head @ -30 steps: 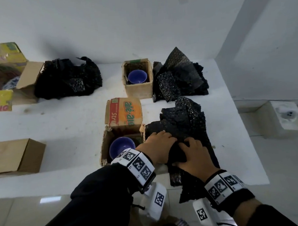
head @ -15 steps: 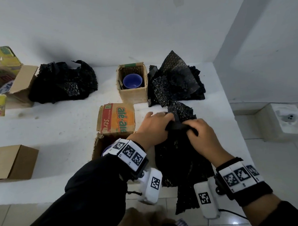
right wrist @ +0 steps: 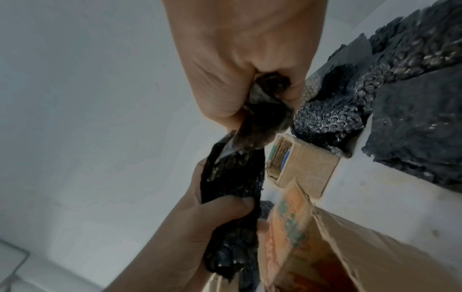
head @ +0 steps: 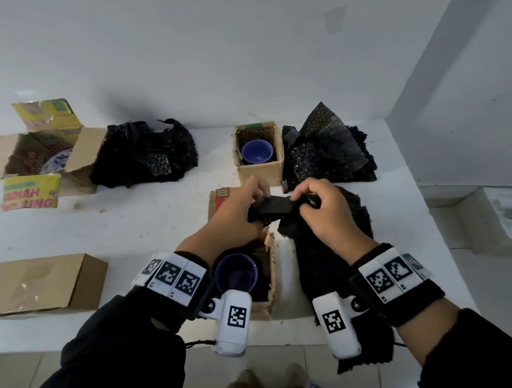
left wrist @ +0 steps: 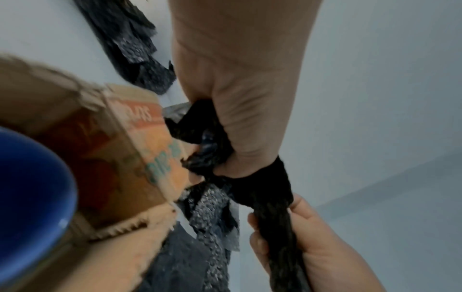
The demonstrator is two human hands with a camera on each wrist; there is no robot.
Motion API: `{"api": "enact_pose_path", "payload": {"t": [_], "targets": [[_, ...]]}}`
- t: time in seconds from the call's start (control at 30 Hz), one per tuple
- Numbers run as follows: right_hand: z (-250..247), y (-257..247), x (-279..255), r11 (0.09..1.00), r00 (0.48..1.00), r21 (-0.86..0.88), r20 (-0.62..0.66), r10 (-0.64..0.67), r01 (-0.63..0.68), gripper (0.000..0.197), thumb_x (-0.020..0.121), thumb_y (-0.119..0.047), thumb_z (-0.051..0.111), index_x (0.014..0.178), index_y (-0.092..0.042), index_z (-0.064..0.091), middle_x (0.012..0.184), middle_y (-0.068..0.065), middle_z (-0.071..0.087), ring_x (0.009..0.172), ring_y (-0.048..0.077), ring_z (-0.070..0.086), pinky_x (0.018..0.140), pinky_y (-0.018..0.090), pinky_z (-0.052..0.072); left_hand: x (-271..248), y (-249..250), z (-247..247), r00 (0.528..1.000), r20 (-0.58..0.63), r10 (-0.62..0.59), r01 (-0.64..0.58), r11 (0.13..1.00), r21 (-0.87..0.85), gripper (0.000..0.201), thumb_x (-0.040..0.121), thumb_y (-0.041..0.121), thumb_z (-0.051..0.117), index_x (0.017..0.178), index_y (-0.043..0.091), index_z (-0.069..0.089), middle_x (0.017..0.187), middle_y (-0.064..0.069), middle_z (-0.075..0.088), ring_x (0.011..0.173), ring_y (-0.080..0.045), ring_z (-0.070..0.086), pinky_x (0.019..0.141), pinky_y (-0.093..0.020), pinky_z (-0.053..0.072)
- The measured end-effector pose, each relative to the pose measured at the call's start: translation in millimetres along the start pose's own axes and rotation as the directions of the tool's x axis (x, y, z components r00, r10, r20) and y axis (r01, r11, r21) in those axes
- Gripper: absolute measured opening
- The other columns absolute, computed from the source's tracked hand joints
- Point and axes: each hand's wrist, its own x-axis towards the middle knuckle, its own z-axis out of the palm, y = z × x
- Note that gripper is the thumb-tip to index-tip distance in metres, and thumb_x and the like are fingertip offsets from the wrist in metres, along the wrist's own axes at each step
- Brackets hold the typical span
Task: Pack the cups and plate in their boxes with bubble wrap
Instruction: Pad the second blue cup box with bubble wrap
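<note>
Both hands hold a strip of black bubble wrap (head: pixel 274 206) bunched between them above the near box (head: pixel 271 281). My left hand (head: pixel 243 206) grips one end (left wrist: pixel 265 189); my right hand (head: pixel 311 203) pinches the other (right wrist: pixel 232 177), and the rest of the sheet hangs down over the table edge. A blue cup (head: pixel 236 272) stands in the near box, seen close in the left wrist view (left wrist: pixel 32 187). A second blue cup (head: pixel 257 152) sits in the far small box (head: pixel 259 171). A patterned plate (head: pixel 55 163) lies in the open box (head: pixel 80 163) at far left.
Black bubble wrap piles lie at the back left (head: pixel 147 154) and back right (head: pixel 326 149). A shut brown box (head: pixel 47 282) sits near the left front. The table edge (head: pixel 108 332) runs below my wrists. A wall stands close behind the table.
Both hands rose from the sheet lying on the table and moved away from me, lifting its end and bunching it between them above the near box.
</note>
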Motion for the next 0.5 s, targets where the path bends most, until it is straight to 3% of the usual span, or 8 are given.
{"api": "enact_pose_path", "payload": {"t": [0.1, 0.13, 0.2, 0.23, 0.3, 0.37, 0.5], "targets": [[21, 4, 0, 0.985, 0.996, -0.145, 0.006, -0.092, 0.092, 0.035, 0.071, 0.013, 0.054, 0.074, -0.019, 0.066, 0.091, 0.003, 0.052, 0.082, 0.006, 0.052, 0.080, 0.000, 0.033, -20, -24, -13, 0.997, -0.051, -0.059, 0.061, 0.998, 0.029, 0.041, 0.069, -0.008, 0.065, 0.082, 0.030, 0.056, 0.101, 0.000, 0.053, 0.089, -0.003, 0.047, 0.077, -0.016, 0.039], [28, 7, -1, 0.973, 0.992, -0.194, 0.021, -0.126, 0.127, 0.032, 0.071, 0.013, 0.055, 0.075, -0.016, 0.069, 0.088, 0.003, 0.049, 0.080, 0.009, 0.051, 0.077, 0.000, 0.034, -27, -30, -16, 0.994, -0.064, -0.091, 0.094, 0.995, 0.034, 0.039, 0.069, -0.009, 0.065, 0.081, 0.028, 0.062, 0.105, -0.003, 0.054, 0.091, -0.009, 0.048, 0.078, -0.012, 0.040], [40, 12, -7, 0.936, 0.978, -0.284, 0.070, -0.197, 0.209, 0.028, 0.072, 0.011, 0.057, 0.078, -0.012, 0.072, 0.082, -0.001, 0.044, 0.073, 0.012, 0.048, 0.067, 0.006, 0.036, -41, -40, -20, 0.987, -0.071, -0.147, 0.152, 0.985, 0.082, 0.040, 0.067, -0.012, 0.063, 0.083, 0.024, 0.069, 0.105, 0.000, 0.054, 0.094, -0.011, 0.051, 0.075, -0.002, 0.037], [46, 13, -11, 0.908, 0.967, -0.333, 0.092, -0.237, 0.255, 0.026, 0.072, 0.010, 0.058, 0.078, -0.012, 0.072, 0.079, -0.002, 0.043, 0.070, 0.012, 0.047, 0.063, 0.012, 0.037, -50, -45, -20, 0.983, -0.075, -0.169, 0.177, 0.977, 0.118, 0.041, 0.067, -0.012, 0.062, 0.085, 0.024, 0.071, 0.102, 0.005, 0.054, 0.093, -0.010, 0.052, 0.074, -0.003, 0.036], [55, 11, -17, 0.815, 0.935, -0.461, 0.122, -0.332, 0.350, 0.025, 0.070, 0.006, 0.062, 0.075, -0.015, 0.074, 0.073, -0.003, 0.045, 0.068, 0.016, 0.047, 0.056, 0.023, 0.037, -64, -52, -16, 0.972, -0.122, -0.201, 0.219, 0.963, 0.160, 0.040, 0.068, -0.008, 0.061, 0.088, 0.025, 0.073, 0.097, 0.011, 0.056, 0.093, -0.010, 0.055, 0.076, -0.014, 0.042], [63, 8, -20, 0.701, 0.891, -0.564, 0.163, -0.424, 0.436, 0.023, 0.068, 0.004, 0.065, 0.072, -0.017, 0.075, 0.068, -0.001, 0.049, 0.064, 0.021, 0.047, 0.051, 0.026, 0.034, -76, -56, -10, 0.958, -0.206, -0.199, 0.230, 0.963, 0.141, 0.038, 0.070, -0.004, 0.061, 0.090, 0.027, 0.074, 0.097, 0.011, 0.062, 0.095, -0.012, 0.058, 0.080, -0.027, 0.048], [81, 6, -24, 0.599, 0.869, -0.640, 0.258, -0.423, 0.481, 0.011, 0.066, 0.002, 0.075, 0.065, -0.008, 0.069, 0.065, 0.005, 0.053, 0.058, 0.024, 0.050, 0.042, 0.024, 0.036, -92, -57, 2, 0.925, -0.280, -0.255, 0.242, 0.967, -0.082, 0.038, 0.077, 0.003, 0.054, 0.105, 0.024, 0.071, 0.105, 0.014, 0.063, 0.108, -0.009, 0.056, 0.094, -0.027, 0.046]]}}
